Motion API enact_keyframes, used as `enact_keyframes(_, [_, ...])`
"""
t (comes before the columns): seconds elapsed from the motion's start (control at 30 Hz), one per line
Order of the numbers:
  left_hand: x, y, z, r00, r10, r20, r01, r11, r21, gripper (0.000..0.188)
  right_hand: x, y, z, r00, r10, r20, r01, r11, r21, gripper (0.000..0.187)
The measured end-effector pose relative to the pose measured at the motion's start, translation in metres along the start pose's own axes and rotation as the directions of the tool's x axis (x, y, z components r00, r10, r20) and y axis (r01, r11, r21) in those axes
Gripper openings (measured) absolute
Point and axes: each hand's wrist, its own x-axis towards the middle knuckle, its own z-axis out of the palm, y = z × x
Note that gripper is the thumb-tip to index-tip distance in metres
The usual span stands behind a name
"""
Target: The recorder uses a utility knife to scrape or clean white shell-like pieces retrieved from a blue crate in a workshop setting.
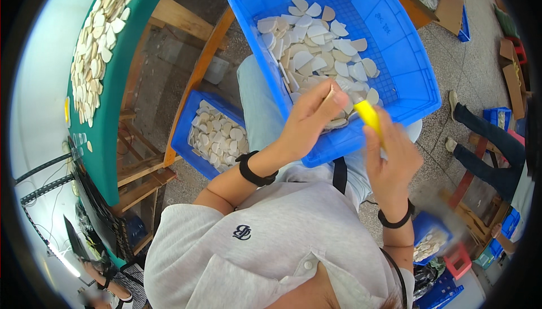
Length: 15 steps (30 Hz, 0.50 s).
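A large blue crate (407, 55) rests on my lap, tilted. Many flat, off-white half-round pieces (316, 39) lie in it, heaped toward its left and near side. Over its near edge, my left hand (305, 121) pinches one thin pale piece (332, 90) edge-on between thumb and fingers, mostly covered by them. Just to the right, my right hand (394, 161) is closed round a yellow-handled tool (368, 116). The tool's short grey tip points toward the left hand; motion blur hides its exact kind. A small gap shows between tip and left hand.
A smaller blue crate (182, 118) of similar pieces stands on the floor at left. Beyond it is a green-covered table (148, 4) with a long pile of pieces (101, 44). Wooden beams (197, 80) run under the table. At right, another person's legs (488, 145) stand near boxes.
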Motion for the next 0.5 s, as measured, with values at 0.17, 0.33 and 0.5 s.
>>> enact_keyframes(0.17, [0.003, 0.012, -0.004, 0.966, -0.163, 0.201, 0.241, 0.85, -0.468, 0.041, 0.001, 0.007, 0.002, 0.975, 0.184, -0.125, -0.151, 0.961, 0.232, 0.027])
enact_keyframes(0.33, [-0.001, 0.01, 0.003, 0.992, -0.109, 0.059, 0.119, 0.97, -0.211, 0.032, -0.002, -0.001, -0.006, 0.993, 0.122, 0.012, -0.121, 0.96, 0.253, 0.028])
enact_keyframes(0.5, [-0.004, 0.017, 0.005, 1.0, 0.019, 0.01, -0.019, 0.999, 0.046, 0.022, -0.004, -0.006, -0.009, 0.997, 0.058, 0.049, -0.066, 0.979, 0.192, 0.03])
